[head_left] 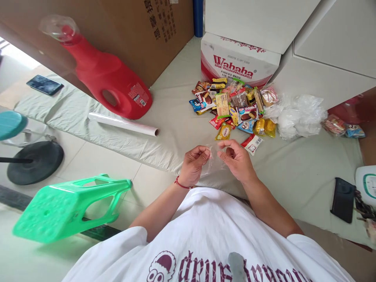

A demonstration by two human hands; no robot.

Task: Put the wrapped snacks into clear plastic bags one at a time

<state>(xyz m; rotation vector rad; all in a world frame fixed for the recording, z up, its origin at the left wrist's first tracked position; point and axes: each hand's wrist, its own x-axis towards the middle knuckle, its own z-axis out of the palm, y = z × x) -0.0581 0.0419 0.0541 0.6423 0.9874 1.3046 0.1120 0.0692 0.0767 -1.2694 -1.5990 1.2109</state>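
My left hand (194, 164) and my right hand (236, 158) are held close together above the cloth-covered table edge, both pinching a thin clear plastic bag (214, 158) stretched between them. A red string bracelet circles my left wrist. Just beyond my hands lies a pile of small wrapped snacks (232, 107), with a red-and-white packet (252, 143) nearest my right hand. A heap of crumpled clear plastic bags (299, 115) sits to the right of the snacks.
A big red jug (108, 78) and a white roll (123, 124) lie on the pale cloth (176, 129) at left. A Wahaha carton (237, 58) stands behind the snacks. A green stool (67, 207) lies tipped on the floor. A dark phone (342, 199) rests at right.
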